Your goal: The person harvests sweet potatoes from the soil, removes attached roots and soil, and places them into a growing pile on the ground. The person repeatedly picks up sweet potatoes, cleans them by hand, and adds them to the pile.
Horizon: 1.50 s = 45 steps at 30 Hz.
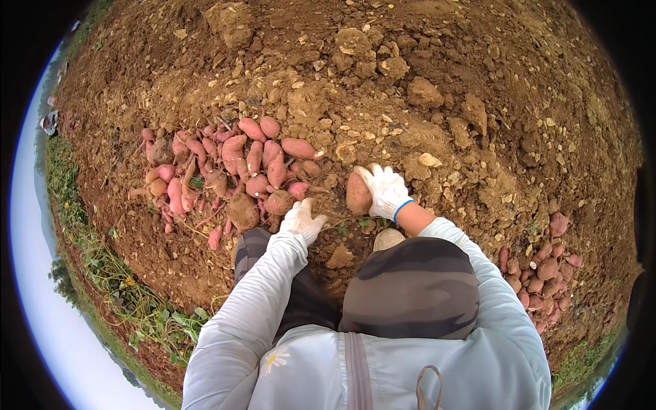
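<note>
My right hand, in a white knitted glove with a blue cuff edge, grips a large reddish-brown sweet potato from its right side, low over the soil. Also in a white glove, my left hand has its fingers parted near the lower right edge of a heap of pink sweet potatoes; I see nothing held in it, though its palm is hidden. A round, soil-covered tuber lies just above the left fingertips. Another brown, dirty tuber is farther left.
A second heap of sweet potatoes lies at the right. Stony brown soil with large clods spreads ahead. Green vines run along the lower left. My bent knees are close below my hands. A person appears small at the far left.
</note>
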Each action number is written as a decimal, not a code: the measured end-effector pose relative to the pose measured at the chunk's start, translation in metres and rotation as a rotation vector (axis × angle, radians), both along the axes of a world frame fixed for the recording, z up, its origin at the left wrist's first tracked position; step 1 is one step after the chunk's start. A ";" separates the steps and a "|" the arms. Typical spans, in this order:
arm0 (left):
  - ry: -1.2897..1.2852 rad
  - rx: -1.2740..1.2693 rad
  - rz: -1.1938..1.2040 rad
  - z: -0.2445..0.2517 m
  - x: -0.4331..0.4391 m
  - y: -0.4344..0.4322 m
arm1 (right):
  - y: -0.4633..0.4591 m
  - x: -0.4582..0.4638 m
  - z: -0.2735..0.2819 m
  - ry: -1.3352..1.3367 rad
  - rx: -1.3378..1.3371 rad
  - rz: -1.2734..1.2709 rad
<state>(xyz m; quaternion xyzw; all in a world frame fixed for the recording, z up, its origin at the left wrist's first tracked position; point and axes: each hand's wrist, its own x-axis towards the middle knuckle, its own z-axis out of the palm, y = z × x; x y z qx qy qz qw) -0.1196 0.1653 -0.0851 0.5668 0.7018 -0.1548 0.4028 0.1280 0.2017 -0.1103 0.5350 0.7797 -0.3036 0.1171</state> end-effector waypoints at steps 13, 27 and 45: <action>0.125 0.236 -0.732 -0.102 0.063 0.052 | -0.125 0.220 0.155 -0.517 0.007 -0.702; -0.590 0.144 0.094 0.024 0.076 0.049 | -0.021 0.039 -0.011 1.461 -1.206 -0.932; 0.011 0.388 -0.142 -0.007 -0.026 0.124 | -0.015 0.159 0.076 0.634 0.618 -1.293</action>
